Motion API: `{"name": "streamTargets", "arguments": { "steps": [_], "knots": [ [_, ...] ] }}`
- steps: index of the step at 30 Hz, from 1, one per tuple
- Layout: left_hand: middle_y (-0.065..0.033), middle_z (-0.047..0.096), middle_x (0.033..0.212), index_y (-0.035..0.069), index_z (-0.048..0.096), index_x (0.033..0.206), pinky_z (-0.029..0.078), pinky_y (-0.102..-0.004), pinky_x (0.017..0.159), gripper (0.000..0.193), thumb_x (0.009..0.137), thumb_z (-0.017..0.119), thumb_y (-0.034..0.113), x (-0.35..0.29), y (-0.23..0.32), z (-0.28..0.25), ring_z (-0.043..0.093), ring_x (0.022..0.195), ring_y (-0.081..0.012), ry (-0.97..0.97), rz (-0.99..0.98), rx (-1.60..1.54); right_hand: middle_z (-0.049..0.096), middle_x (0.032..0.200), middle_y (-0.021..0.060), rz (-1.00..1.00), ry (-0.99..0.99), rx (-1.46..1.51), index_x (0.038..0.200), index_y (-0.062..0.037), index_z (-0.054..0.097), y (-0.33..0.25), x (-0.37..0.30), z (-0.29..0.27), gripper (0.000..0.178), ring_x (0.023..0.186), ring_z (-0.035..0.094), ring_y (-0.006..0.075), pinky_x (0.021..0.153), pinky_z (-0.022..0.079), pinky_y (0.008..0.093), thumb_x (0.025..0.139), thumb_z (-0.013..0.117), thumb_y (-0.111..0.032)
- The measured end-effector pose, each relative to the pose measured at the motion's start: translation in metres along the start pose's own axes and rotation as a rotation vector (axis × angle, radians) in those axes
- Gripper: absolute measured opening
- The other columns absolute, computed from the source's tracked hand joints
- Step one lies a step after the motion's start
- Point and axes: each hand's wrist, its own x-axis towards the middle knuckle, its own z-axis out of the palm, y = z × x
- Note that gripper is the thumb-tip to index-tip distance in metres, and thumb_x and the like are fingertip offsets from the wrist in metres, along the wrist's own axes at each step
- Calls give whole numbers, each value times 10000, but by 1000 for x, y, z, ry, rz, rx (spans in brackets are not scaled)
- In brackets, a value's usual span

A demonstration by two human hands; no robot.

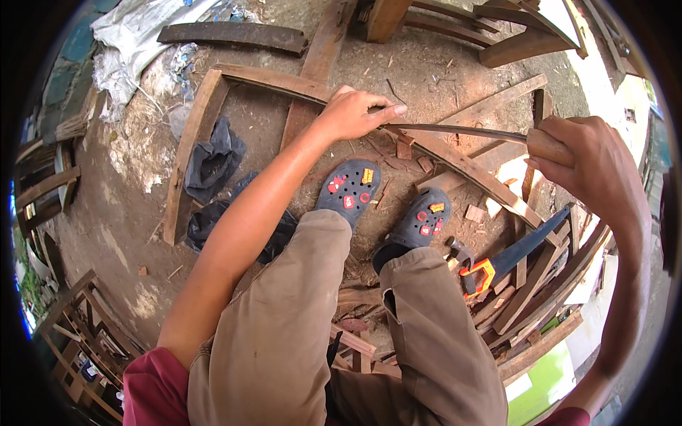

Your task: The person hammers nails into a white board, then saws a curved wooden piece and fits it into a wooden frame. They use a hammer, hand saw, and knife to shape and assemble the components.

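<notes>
My right hand [579, 145] is wrapped round the wooden handle [549, 147] of a tool with a long, thin, dark blade [462, 130]; whether it is a file or a chisel does not show. The blade reaches left to my left hand [355, 113], ending close under its thumb. My left hand is closed at the long rail of a wooden frame [469, 167]; its fingertips are hidden. The frame lies slanted in front of my feet, with a curved side piece [192, 156] at its left end.
By my right foot lie a hammer [460, 250] and a handsaw [529, 243] with an orange and black handle. Wood pieces [547, 284] pile up at the right. Black plastic bags [213, 160] lie inside the frame's left side. A curved dark board [234, 35] lies far left.
</notes>
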Motion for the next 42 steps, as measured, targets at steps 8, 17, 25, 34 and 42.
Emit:
{"name": "streamTargets", "arguments": {
  "steps": [8,17,25,34,42],
  "knots": [
    [-133,747,1181,145,772,1177,404,-448,1087,537,939,636,607,0,-1,-7,668,1128,-357,-86,41,5,662,761,143,-51,96,-144,894,-73,697,-21,6,-14,191,794,653,355,718,513,472,787,775,-211],
    [-130,754,1155,140,767,1187,366,-427,1116,569,948,608,630,3,-3,-7,665,1152,-317,-116,-14,-62,670,818,167,-93,111,-172,913,-53,669,-31,6,-21,271,836,659,365,775,488,488,760,832,-208],
    [-127,731,1231,151,759,1215,314,-429,1158,669,893,611,719,4,0,-7,642,1215,-301,-149,-13,48,636,825,149,-213,189,-224,914,-62,650,-39,9,-27,283,880,625,367,797,473,485,736,812,-212],
    [-133,721,1256,148,749,1232,331,-447,1169,666,882,644,704,8,-2,-10,629,1245,-322,-196,-25,8,629,807,144,-189,161,-253,873,-56,653,-47,13,-31,246,880,621,360,777,475,481,758,790,-225],
    [-113,729,1219,157,749,1220,363,-453,1143,564,875,710,601,4,2,-9,642,1210,-326,-150,-20,35,638,743,153,-75,49,-282,792,-49,661,-74,23,-23,196,825,660,353,717,501,480,786,767,-214]
  ]
}}
